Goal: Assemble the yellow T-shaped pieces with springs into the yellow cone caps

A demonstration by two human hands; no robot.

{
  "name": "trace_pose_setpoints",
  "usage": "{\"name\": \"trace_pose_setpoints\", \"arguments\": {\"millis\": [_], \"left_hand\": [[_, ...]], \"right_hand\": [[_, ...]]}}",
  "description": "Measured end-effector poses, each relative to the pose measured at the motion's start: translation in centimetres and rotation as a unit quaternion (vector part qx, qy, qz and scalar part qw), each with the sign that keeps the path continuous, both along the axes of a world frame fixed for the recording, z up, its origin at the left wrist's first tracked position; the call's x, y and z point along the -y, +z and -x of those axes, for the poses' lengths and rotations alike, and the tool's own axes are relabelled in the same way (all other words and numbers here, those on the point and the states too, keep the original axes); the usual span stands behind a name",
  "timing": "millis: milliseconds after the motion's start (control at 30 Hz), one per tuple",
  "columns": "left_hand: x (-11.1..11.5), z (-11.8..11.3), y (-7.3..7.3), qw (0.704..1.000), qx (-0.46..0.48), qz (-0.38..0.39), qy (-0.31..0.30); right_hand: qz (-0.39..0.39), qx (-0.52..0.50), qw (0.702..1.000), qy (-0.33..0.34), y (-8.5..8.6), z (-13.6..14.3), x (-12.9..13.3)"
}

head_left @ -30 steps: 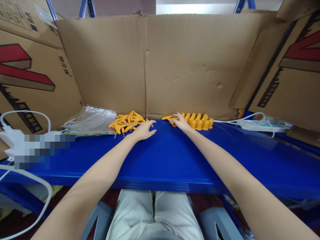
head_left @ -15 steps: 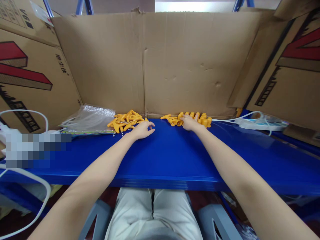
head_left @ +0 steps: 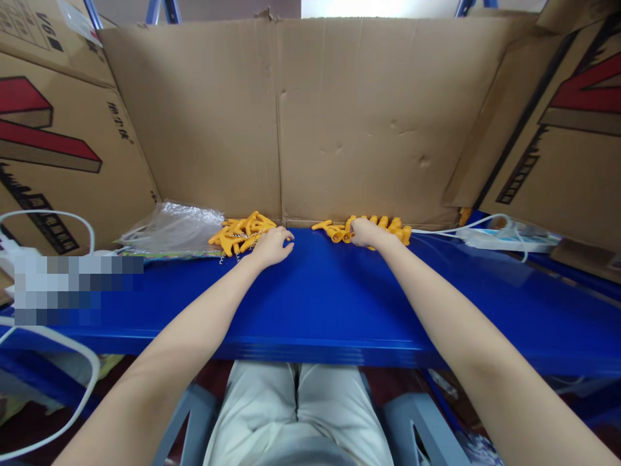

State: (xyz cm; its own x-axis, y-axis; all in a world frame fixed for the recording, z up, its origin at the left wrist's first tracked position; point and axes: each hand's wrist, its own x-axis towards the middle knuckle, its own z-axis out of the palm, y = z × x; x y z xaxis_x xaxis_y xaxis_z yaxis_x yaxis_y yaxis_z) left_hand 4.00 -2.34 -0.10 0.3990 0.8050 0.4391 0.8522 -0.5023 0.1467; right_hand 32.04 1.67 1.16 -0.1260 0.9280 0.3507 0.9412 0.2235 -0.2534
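Glossy blue tabletop (head_left: pixel 310 298), matt cardboard panel (head_left: pixel 204 116) in front of you.
Your tabletop looks smooth, like painted metal; the brown panel across the upper centre is creased and dented. At centre, the yellow handles (head_left: pixel 228 246) and yellow cups (head_left: pixel 406 234) look like smooth plastic, the spirals (head_left: pixel 238 257) like shiny metal. The clear plastic bags (head_left: pixel 179 226), centre left, gleam in wrinkles; your pale trousers (head_left: pixel 257 401), bottom centre, are matt cloth.
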Motion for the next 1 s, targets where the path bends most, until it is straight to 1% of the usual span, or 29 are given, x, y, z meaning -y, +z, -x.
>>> {"name": "trace_pose_setpoints", "arguments": {"millis": [100, 167, 200, 267, 333, 400, 467, 633, 733, 867, 1000], "left_hand": [[0.4, 0.4, 0.3, 0.995, -0.035, 0.003, 0.089], [0.5, 0.6, 0.4, 0.989, -0.06, 0.037, 0.129], [0.4, 0.8, 0.3, 0.986, -0.072, 0.06, 0.14], [0.0, 1.1, 0.1, 0.981, -0.089, 0.099, 0.144], [-0.4, 1.3, -0.2, 0.98, -0.089, 0.109, 0.139], [-0.8, 1.5, -0.4, 0.983, -0.084, 0.096, 0.136], [-1.0, 1.6, -0.5, 0.984, -0.08, 0.083, 0.138], [-0.9, 1.6, -0.4, 0.986, -0.074, 0.056, 0.137], [-0.9, 1.4, -0.2, 0.988, -0.04, 0.029, 0.146], [-0.5, 1.0, 0.5, 0.983, 0.042, -0.007, 0.178], [0.0, 0.8, 1.3, 0.974, 0.138, -0.06, 0.171]], "right_hand": [[0.025, 0.015, 1.0, 0.003, 0.3, 0.1, 0.2], [0.04, 0.009, 0.999, -0.001, 0.7, 0.3, 0.5], [0.05, 0.003, 0.999, -0.004, 0.9, 0.5, 0.7], [0.081, -0.01, 0.997, -0.005, 1.3, 0.8, 1.0], [0.115, -0.021, 0.993, 0.011, 1.5, 1.1, 1.3], [0.134, -0.036, 0.99, 0.039, 1.4, 1.5, 1.6], [0.134, -0.052, 0.987, 0.066, 1.1, 1.9, 1.9], [0.155, -0.057, 0.982, 0.089, 0.1, 3.2, 2.4], [0.153, -0.075, 0.98, 0.099, -0.3, 4.0, 2.6], [0.116, -0.087, 0.985, 0.091, -0.7, 4.9, 2.8], [0.09, -0.09, 0.987, 0.095, -1.1, 5.3, 2.8]]}}
